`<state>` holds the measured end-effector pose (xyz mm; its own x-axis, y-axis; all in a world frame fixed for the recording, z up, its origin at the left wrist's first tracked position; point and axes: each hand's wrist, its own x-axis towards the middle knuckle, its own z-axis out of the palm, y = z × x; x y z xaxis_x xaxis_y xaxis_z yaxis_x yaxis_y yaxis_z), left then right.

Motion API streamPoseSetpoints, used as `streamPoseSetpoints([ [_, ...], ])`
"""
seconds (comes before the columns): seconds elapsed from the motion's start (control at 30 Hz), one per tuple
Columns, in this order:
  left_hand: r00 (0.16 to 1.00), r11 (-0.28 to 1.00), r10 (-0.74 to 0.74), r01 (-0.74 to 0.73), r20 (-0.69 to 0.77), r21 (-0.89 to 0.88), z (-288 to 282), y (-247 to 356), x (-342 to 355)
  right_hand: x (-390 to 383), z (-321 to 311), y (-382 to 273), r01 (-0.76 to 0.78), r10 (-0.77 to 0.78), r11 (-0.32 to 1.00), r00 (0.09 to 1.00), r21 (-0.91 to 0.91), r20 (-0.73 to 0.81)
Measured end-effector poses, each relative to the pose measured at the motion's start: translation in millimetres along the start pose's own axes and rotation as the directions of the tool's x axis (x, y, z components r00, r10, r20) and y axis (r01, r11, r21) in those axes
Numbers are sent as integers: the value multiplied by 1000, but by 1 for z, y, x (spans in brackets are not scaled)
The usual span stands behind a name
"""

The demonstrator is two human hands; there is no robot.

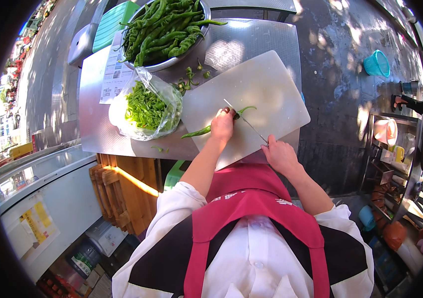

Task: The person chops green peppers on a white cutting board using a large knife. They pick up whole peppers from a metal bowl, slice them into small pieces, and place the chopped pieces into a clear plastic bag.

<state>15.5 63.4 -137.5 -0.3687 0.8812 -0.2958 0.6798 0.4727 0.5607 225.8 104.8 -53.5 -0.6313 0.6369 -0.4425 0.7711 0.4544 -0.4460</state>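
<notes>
A long green pepper (197, 132) lies across a white cutting board (261, 84) on a metal table. My left hand (222, 124) presses down on the pepper's middle, covering part of it. My right hand (281, 155) grips the handle of a thin knife (245, 120), whose blade runs up to the pepper right beside my left fingers. The pepper's stem end (247, 109) curls out past the blade.
A clear plastic bag of cut green pepper strips (147, 107) sits left of the board. Behind it stands a metal bowl (171, 62) heaped with whole peppers, and cut stems (189, 79) lie scattered near it. A teal basket (376, 63) is on the wet ground to the right.
</notes>
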Motion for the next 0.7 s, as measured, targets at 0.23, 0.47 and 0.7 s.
streamPoseSetpoints([
  [0.23,990,985,140,-137,-26,103,7,-14,7,15,-3,-9,-52,52,999,993,-4,109],
  [0.47,967,961,247,-237,-57,141,10,-22,4,58,51,-5,2,12,991,994,137,-106],
  [0.7,999,999,39,-39,-9,-8,-23,11,8,41,30,-6,-125,219,899,959,419,-183],
])
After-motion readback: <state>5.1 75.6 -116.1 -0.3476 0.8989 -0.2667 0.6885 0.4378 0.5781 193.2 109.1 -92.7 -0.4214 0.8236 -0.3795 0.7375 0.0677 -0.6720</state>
